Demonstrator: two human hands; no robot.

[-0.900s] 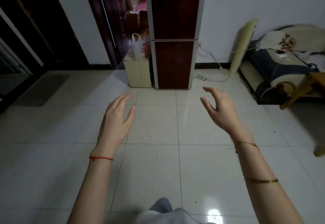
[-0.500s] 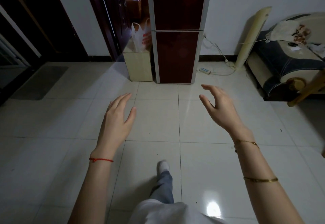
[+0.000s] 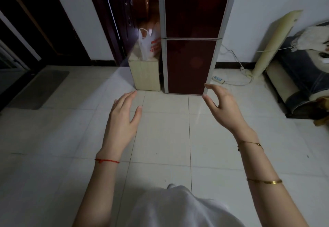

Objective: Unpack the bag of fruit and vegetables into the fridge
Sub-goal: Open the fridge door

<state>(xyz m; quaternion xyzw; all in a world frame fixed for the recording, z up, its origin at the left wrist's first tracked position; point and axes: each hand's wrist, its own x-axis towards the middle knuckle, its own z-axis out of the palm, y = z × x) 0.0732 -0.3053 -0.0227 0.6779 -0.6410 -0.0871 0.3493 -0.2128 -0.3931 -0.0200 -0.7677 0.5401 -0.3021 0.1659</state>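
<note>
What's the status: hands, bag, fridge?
Left hand and right hand open, empty, held out over the floor. Bag untouched on the small cabinet left of the fridge; both doors closed. Nothing in the way.

Nothing in the view can be read with any certainty. The white plastic bag [image 3: 148, 45], standing on the pale wooden cabinet [image 3: 145, 74] at its edge next to the dark red fridge [image 3: 191, 48], carries red print on the side facing the fridge, but the characters are too small and blurred to make out. The fridge doors show no legible brand or label, and the white power strip [image 3: 218, 79] on the floor bears no readable marking.
</note>
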